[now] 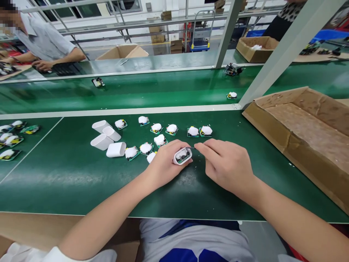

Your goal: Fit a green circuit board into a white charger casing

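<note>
Head view, from the left: beyond our green counter [89, 193], a co-worker [49, 42] leans over a far bench [163, 60], while a cluster of circuit boards [9, 140] lies at our counter's left end. Right of it we see four white shells [116, 149] gathered together, three of them touching at an angle. Next come ten white-topped boards [193, 131], loosely scattered, with the lowest partly hidden behind our left hand [165, 160]. That hand is closed around a white casing [182, 156], its open end turned up toward us, with board parts showing inside. Just right of it, our right hand [230, 163] pinches a thin dark tool [190, 147] between thumb and forefinger, its far end at the casing's rim. Farther right, a shallow cardboard box [293, 151] sits tilted across the counter, well apart from the boards.
</note>
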A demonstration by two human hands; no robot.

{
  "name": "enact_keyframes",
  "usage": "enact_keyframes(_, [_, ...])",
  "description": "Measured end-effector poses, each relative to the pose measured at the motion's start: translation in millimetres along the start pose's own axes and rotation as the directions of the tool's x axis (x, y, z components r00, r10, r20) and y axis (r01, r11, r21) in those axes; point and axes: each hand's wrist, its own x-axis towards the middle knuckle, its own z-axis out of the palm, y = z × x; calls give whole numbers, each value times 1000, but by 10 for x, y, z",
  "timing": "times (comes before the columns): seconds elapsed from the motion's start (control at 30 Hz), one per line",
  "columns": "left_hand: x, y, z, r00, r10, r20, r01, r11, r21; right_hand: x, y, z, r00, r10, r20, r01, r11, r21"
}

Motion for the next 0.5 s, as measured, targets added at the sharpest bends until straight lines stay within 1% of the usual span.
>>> enact_keyframes(0.17, [-10, 6, 30, 1000, 15, -18, -15, 1000, -23, -6, 0, 19, 996, -93, 0, 93, 996, 15])
enact_keyframes(0.3, [-8, 12, 40, 999, 22, -29, -23, 999, -38, -11, 14, 28, 995, -103, -12, 103, 995, -11])
enact_keyframes(0.37, [-8, 10, 38, 1000, 24, -19, -25, 998, -57, -14, 4, 45, 993, -119, -25, 119, 992, -37])
enact_keyframes(0.43, [-15, 5, 37, 1000, 8, 1, -8, 997, -71, -17, -6, 65, 990, -136, -26, 135, 990, -40])
enact_keyframes(0.5, [-33, 5, 37, 999, -33, -4, 33, 997, -65, -15, -4, 74, 993, -120, -19, 120, 993, -5])
